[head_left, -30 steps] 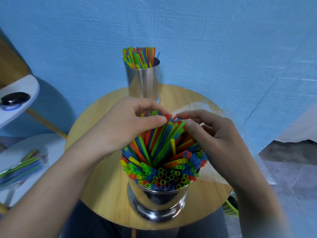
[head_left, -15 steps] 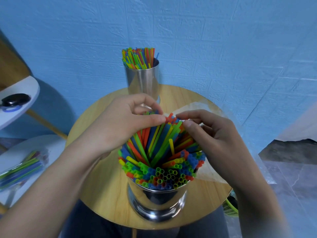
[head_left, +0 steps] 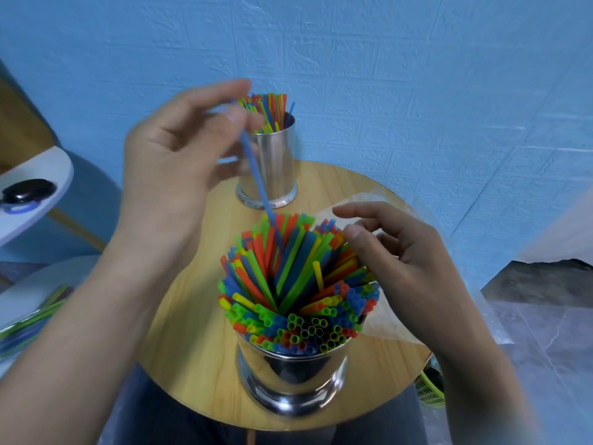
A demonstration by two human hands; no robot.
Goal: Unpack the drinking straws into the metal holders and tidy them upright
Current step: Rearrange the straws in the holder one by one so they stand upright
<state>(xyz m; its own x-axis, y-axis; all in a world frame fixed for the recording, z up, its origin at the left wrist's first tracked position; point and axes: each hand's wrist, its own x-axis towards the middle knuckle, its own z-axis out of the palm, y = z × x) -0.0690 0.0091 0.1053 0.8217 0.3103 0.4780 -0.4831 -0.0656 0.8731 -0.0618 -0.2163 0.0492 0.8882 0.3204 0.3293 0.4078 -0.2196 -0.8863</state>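
Left hand: raised above the surface, between the two holders; motion blur softened its outline.
Left fingers: thumb and forefinger pinched the top of a single blue straw; the other fingers were loosely curled.
Blue straw: slanted, with its lower end down among the straws of the near holder. Judged to be held by its tip so it could be drawn free without dragging its neighbours.
Right hand: beside the near holder's right edge, fingers relaxed and slightly spread, holding nothing. The thumb tip touched the outer straw tops, probably to steady the bundle.
Near bundle: packed full, the front straws upright, the middle and back ones fanned and crossed. This is the part that looked untidied.
Far holder: at the back of the round wooden surface, its straws nearly upright, so likely finished.
Wrapper: clear plastic lying flat on the surface, just right of the near holder and under the right hand.
Spare pack: more straws lay on a low white shelf at the left, well apart, so unpacking seemed incomplete.
Risk: the crowded bundle could splay or shed straws if one was pulled fast.
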